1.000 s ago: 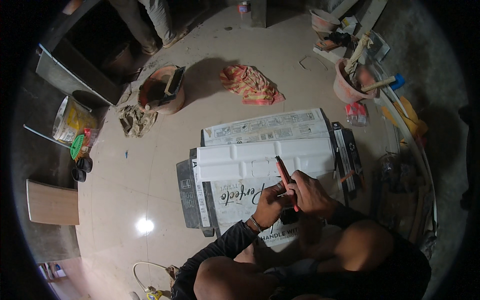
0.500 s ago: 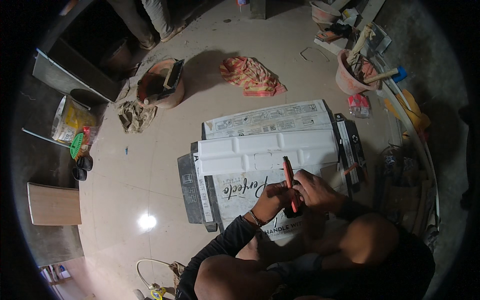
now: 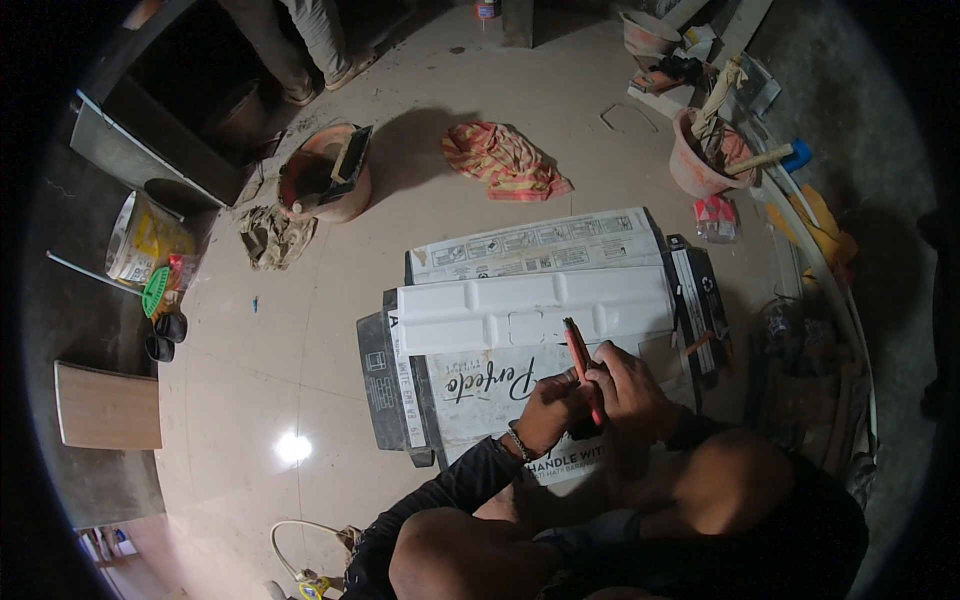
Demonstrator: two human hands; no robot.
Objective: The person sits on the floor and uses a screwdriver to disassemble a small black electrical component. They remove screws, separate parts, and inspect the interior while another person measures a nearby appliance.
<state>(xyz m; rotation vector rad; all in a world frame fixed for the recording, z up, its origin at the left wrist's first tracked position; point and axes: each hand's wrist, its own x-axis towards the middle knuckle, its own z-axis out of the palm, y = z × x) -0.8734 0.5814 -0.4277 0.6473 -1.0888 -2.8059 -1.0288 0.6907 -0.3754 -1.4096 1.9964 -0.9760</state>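
Note:
A slim red-orange tool with a dark tip [image 3: 577, 352] stands slanted between my two hands, its dark end pointing away from me; it looks like a cutter knife, though its exact kind is unclear. My left hand [image 3: 552, 408] has its fingers closed on the tool's lower part. From the other side my right hand [image 3: 632, 392] is closed around it too. Below the hands is a small dark object [image 3: 586, 429], mostly hidden. Beyond them a long white tile with raised panels [image 3: 535, 308] lies on a flattened cardboard carton [image 3: 490, 395].
A striped cloth [image 3: 505, 162] lies past the carton. Buckets stand at the far left [image 3: 352, 205] and far right [image 3: 690, 170], the latter holding tools. To the right is an orange strip [image 3: 700, 342]. A person's legs [image 3: 318, 45] are at the top left.
Both hands have shifted slightly, and the tool leans a little more to the left at its tip. My right fingers now lie straighter along it. The camera view has moved a bit.

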